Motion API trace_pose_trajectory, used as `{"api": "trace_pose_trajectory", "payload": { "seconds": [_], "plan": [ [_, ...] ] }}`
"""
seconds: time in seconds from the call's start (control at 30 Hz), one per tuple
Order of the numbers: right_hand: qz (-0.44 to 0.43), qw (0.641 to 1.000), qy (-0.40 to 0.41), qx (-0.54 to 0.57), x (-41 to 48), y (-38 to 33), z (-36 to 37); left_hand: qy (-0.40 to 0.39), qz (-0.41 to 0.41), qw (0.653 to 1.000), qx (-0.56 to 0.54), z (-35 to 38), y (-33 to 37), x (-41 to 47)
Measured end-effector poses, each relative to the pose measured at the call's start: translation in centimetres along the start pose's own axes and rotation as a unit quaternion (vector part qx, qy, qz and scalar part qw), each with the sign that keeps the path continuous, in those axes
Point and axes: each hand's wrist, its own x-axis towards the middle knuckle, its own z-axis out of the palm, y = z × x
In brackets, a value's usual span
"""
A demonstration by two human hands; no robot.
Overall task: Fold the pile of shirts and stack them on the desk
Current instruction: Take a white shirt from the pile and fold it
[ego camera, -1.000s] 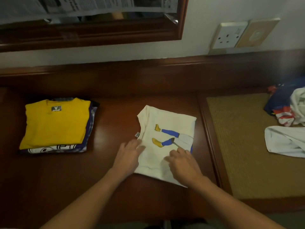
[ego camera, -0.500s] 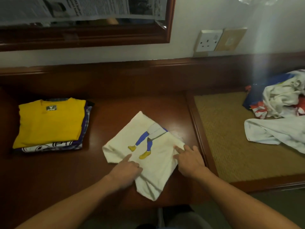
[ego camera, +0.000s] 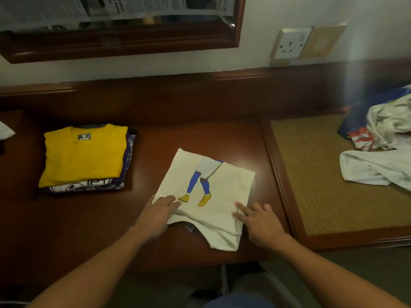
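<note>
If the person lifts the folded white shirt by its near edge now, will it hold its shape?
Probably not: the white shirt is soft cloth, its near edge uneven, so folds would likely droop open. It looks light, and should slide easily on the glossy desk.

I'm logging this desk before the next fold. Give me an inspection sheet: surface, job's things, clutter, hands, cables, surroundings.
Surface: dark glossy wooden desk, with a woven mat on its right part.
Job's things: white shirt printed with a pair of legs, part-folded at centre; folded stack at left, yellow shirt on top; unfolded pile on the mat, with a loose white garment in front.
Clutter: white scrap at the far left edge, too cropped to identify.
Grippers: left hand rests flat on the white shirt's near left edge; right hand, fingers straight, touches its near right edge.
Cables: nothing seen.
Surroundings: wall socket; wood-framed mirror partly covered by newspaper.
</note>
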Motion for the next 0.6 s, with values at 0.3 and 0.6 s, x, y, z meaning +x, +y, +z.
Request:
{"api": "trace_pose_trajectory", "payload": {
  "seconds": [0.3, 0.6],
  "plan": [
    [-0.016, 0.997, 0.065, 0.036, -1.6, 1.2, 0.6, 0.028, 0.054, 0.997, -0.039, 1.6, -0.2, -3.6],
    [-0.013, 0.995, 0.099, 0.026, -2.2, 1.0, 4.4, 0.043, 0.076, 0.995, 0.046, 2.8, -1.9, -5.0]
  ]
}}
